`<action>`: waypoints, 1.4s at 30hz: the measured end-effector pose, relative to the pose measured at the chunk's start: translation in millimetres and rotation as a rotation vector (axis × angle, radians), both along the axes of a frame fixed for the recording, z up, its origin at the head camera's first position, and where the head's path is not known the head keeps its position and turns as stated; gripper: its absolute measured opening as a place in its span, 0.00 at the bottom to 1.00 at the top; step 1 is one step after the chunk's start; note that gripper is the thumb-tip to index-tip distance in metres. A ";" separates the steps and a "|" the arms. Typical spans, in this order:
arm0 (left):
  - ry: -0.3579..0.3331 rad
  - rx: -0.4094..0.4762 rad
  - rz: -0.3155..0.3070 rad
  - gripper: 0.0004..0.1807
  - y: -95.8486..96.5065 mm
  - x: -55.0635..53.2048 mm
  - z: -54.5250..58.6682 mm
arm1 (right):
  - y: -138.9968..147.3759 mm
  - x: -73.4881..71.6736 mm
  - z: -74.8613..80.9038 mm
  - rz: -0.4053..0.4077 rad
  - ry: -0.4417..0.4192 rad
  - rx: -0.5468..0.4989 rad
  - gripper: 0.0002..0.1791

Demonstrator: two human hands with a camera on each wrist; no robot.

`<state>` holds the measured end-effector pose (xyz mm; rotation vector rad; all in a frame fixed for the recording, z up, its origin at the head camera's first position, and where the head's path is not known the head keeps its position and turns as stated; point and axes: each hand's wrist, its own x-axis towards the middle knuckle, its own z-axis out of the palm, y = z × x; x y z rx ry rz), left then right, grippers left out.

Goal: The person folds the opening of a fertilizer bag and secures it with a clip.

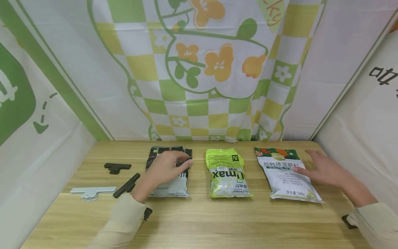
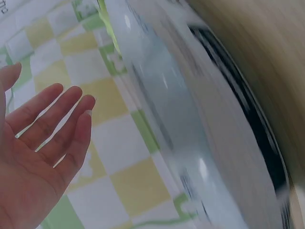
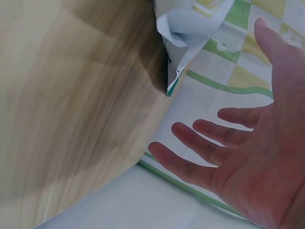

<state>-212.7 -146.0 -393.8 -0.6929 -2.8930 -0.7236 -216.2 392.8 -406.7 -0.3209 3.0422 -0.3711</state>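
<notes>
My left hand (image 1: 166,167) is over the black and silver bag (image 1: 172,188), covering part of its upper half. In the left wrist view that hand (image 2: 47,148) has its fingers spread loosely with nothing between them, beside the shiny bag (image 2: 167,100). Over the right edge of a white fertilizer bag (image 1: 284,178) with a green flowered top is my right hand (image 1: 326,169), thumb stretched across the print. The right wrist view shows this hand (image 3: 248,157) with extended fingers and an unfilled palm, near a folded bag corner (image 3: 178,52). Between them lies a lime-green bag (image 1: 225,173).
Left of the bags lie two black bag clips, one farther back (image 1: 117,167) and one (image 1: 126,186) close to my left wrist, plus a longer white clip (image 1: 93,191). A checked, flowered cloth (image 1: 199,114) hangs behind the wooden table (image 1: 211,221); pale walls flank it.
</notes>
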 end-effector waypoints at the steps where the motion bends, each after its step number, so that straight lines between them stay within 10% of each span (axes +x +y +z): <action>1: 0.004 0.006 -0.015 0.26 4.7 -0.5 -1.3 | -0.2 0.6 -0.5 -0.003 -0.002 0.004 0.60; 17: -0.186 0.152 -0.189 0.27 84.6 1.3 -7.5 | 0.4 14.1 -11.1 -0.033 -0.019 0.010 0.54; 42: -0.307 0.272 -0.240 0.19 197.6 -6.4 -22.0 | 2.0 25.7 -25.2 -0.114 -0.082 -0.071 0.40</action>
